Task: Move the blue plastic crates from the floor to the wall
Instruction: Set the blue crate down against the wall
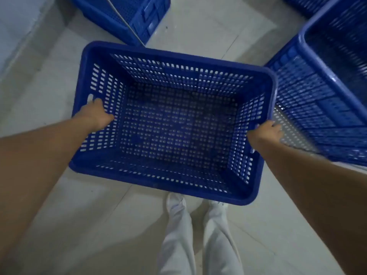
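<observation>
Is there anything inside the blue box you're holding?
Empty. Through the held crate only its bare holed bottom and the pale floor show.

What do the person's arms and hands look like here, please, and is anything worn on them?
Both arms are bare from the frame's edge to the wrist: no sleeves are visible. The left hand and right hand wear no gloves, and no watch, band or ring can be made out, though the picture is slightly blurred. Below, white trousers show.

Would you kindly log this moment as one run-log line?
stage: carrying | object: blue crate, empty | left hand: gripping left rim | right hand: gripping right rim | nearby: other crates on floor
</observation>
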{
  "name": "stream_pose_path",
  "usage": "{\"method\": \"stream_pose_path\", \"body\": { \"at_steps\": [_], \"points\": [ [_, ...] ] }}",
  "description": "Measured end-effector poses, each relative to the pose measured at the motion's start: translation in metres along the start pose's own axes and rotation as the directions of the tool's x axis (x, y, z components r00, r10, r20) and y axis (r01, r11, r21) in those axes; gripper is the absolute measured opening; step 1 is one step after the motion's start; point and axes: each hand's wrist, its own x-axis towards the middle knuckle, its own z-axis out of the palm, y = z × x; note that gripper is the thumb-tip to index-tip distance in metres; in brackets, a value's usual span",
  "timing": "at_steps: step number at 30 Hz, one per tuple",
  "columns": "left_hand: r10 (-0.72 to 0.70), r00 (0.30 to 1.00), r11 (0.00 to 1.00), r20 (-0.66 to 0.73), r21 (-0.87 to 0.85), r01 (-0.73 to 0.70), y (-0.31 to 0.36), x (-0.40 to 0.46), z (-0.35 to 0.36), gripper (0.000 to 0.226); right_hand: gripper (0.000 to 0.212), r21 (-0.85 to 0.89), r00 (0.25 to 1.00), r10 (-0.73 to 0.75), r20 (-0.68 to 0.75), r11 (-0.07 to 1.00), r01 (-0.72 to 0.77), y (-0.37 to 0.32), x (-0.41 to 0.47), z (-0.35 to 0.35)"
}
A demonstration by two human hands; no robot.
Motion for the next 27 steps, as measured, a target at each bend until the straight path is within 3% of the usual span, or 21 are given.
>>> {"method": "stream_pose_path", "body": {
  "at_steps": [3, 9, 13, 16, 19, 22, 27],
  "points": [
    [-0.065, 0.996, 0.997, -0.066, -0.035, 0.063, -0.011, 0.019, 0.011, 0.079, 0.069, 0.075, 0.993, 0.063, -0.099, 0.996, -0.056, 0.000, 0.019, 0.013],
    [-0.187, 0.965, 0.981, -0.182, -0.083, 0.174, -0.038, 0.036, 0.034, 0.095, 0.072, 0.275, 0.980, 0.189, -0.057, 0.947, -0.167, 0.001, 0.034, 0.033],
    [-0.309, 0.939, 0.915, -0.148, -0.315, 0.252, -0.048, 0.047, 0.036, 0.107, 0.070, 0.296, 0.977, 0.205, -0.060, 0.938, -0.178, -0.001, 0.035, 0.036],
    [-0.409, 0.911, 0.786, -0.049, -0.526, 0.324, -0.055, 0.053, 0.019, 0.093, 0.062, 0.359, 0.966, 0.253, -0.046, 0.907, -0.220, -0.002, 0.037, 0.028],
    [-0.348, 0.931, 0.638, 0.111, -0.699, 0.322, -0.061, 0.050, 0.009, 0.067, 0.054, 0.422, 0.962, 0.271, 0.022, 0.870, -0.255, 0.005, 0.034, 0.016],
    [-0.342, 0.925, 0.605, 0.164, -0.715, 0.350, -0.073, 0.033, 0.011, 0.056, 0.041, 0.414, 0.965, 0.252, 0.069, 0.873, -0.258, 0.014, 0.018, 0.003],
    [-0.378, 0.900, 0.547, 0.218, -0.731, 0.407, -0.106, 0.004, -0.004, 0.054, 0.041, 0.386, 0.957, 0.290, 0.022, 0.880, -0.276, 0.010, -0.018, -0.030]
  ]
}}
